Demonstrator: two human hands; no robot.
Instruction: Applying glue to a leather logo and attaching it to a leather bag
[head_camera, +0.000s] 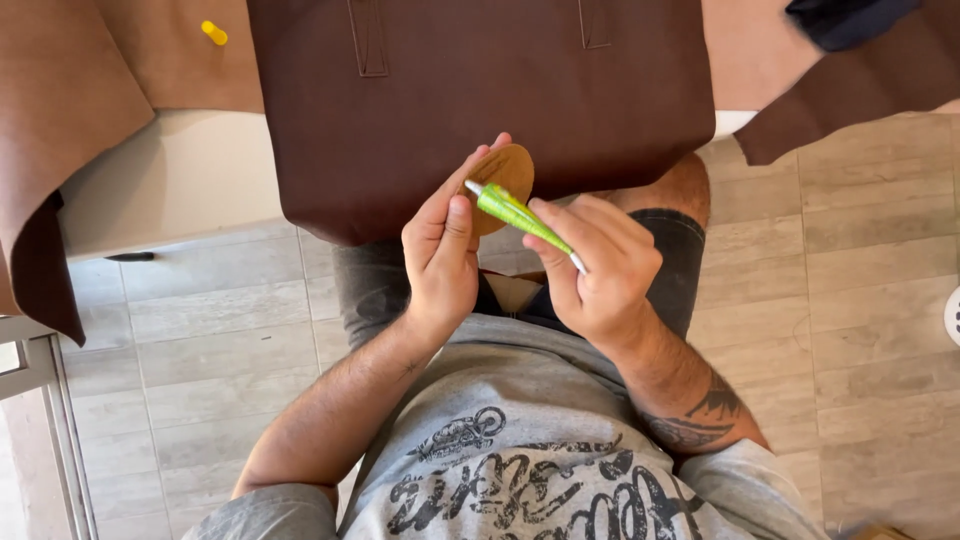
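Two small things sit in your hands, held over your lap just near the hanging edge of the dark brown leather sheet (480, 100). Your left hand (440, 250) pinches the round tan leather disc (508, 172) by its near-left rim, thumb on the face and fingers behind. Your right hand (600, 270) is wrapped around the green glue tube (520, 215), its white nozzle resting on the disc's face.

Judging by its look, the disc is light, thin and somewhat flexible, so it probably bends if squeezed hard; grip it at the rim, as you do, and leave the face free. The tube looks soft-walled and light, and likely yields under pressure; hold it along the middle of its body, away from the nozzle, where a gentle squeeze can be controlled. Its glossy skin may be a little slippery.

Farther off, a small yellow cap (214, 33) lies on the tan leather (150, 60) spread over the tabletop (180, 180) at far left.
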